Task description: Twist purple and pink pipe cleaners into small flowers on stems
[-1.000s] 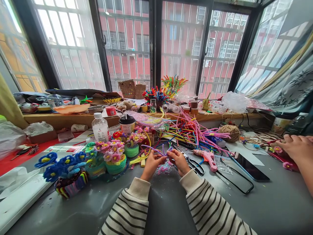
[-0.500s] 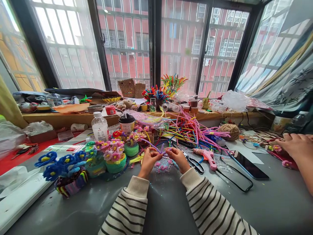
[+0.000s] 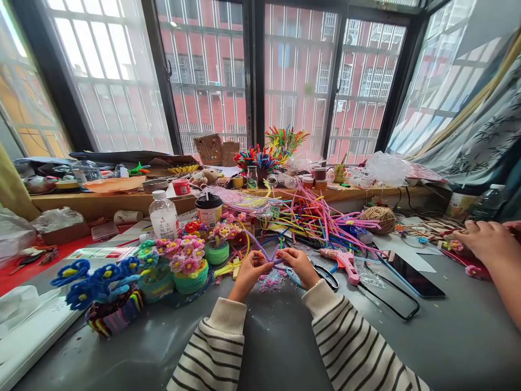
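Observation:
A purple pipe cleaner (image 3: 254, 242) is bent between my two hands, over the middle of the grey table. My left hand (image 3: 249, 270) pinches it from the left, thumb and fingertips together. From the other side my right hand (image 3: 300, 266) pinches it too, and a short purple end sticks up between the hands. Just beyond my fingers lies a small heap of pink and pale beads or bits (image 3: 272, 280). Black-handled scissors (image 3: 328, 277) lie beside my right hand, partly hidden by it.
Pipe-cleaner flowers in pots, blue (image 3: 108, 274) and pink (image 3: 188, 258), stand at left. To the right are a pink glue gun (image 3: 345, 265) with its cable and a phone (image 3: 413, 274). Loose pipe cleaners (image 3: 317, 212) lie behind. Another person's hand (image 3: 490, 244) works at far right.
My hands have stayed close together on the purple pipe cleaner; its bend has shifted slightly between the fingertips. The whole view has moved a little. The other person's second hand now shows at the right edge.

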The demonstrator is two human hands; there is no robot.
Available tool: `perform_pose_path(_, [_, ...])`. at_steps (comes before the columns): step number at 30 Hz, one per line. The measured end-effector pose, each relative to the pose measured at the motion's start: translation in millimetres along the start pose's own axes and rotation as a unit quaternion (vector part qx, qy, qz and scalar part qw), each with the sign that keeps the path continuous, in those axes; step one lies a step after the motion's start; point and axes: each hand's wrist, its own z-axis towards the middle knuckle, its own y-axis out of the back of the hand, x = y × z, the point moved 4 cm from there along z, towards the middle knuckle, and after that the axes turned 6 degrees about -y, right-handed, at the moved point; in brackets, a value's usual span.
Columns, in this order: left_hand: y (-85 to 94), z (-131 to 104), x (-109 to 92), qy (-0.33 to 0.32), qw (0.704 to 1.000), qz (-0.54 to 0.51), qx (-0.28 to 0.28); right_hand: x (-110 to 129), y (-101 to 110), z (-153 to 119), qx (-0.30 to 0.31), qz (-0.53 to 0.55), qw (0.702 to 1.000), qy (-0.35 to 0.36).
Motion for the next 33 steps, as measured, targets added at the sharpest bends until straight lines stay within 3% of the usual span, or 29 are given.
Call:
perform_pose_path(3, [3.5, 2, 1, 0.01, 0.999, -0.012, -0.029, 1, 2, 0, 0.003, -0.039, 0.999, 0.03])
perform_pose_path(12, [-8.1, -7, 4, 0.082, 0.992, 0.019, 0.091, 7, 4, 0, -0.014, -0.114, 0.99, 0.087])
perform_pose_path(20, [0.6, -5, -2, 0.047, 0.998, -0.031, -0.029, 8, 8, -1, -0.023, -0.075, 0.995, 0.056])
perform_pose_path(26, [-2.0, -8, -4, 0.049, 0.998, -0.03, -0.02, 6, 7, 0, -0.024, -0.041, 0.997, 0.064])
perform_pose_path(30, [-3.1, -6, 2, 0.068, 0.997, -0.028, 0.014, 9, 9, -1, -0.069, -0.012, 0.994, 0.078])
perform_pose_path(33, [0.2, -5, 4, 0.073, 0.995, -0.067, -0.013, 9, 12, -2, -0.105, 0.024, 0.992, 0.07])
